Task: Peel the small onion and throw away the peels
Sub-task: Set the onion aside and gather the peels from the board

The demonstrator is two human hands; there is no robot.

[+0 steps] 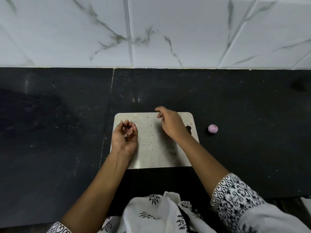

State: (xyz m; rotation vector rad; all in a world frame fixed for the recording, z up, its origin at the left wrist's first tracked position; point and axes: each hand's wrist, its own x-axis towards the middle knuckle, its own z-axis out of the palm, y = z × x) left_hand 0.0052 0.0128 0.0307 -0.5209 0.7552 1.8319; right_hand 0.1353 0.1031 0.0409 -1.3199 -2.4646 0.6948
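Head view looks down on a black counter (50,132) that meets a white marbled wall (168,31). A steel board (151,148) lies flat on the counter, straight ahead of the person.

Left hand (125,137) is palm up over the board's left edge, cupped, with the fingers curled in around a small heap of reddish peels (128,131) that sits in the palm.

Right hand (170,123) is over the far middle of the board, back of the hand up, reaching toward the left. Its forefinger points out past the board's far edge and the other fingers are loosely bent beneath; it holds nothing that I can make out. The wrist crosses the cut-out hole near the board's right edge.

The onion (212,128), peeled and pale purple, sits on the bare counter to the right of the board, apart from it and from both hands.

A white sleeve (235,199) with black print covers the right forearm near the elbow, and cloth of the same print fills the bottom of the view
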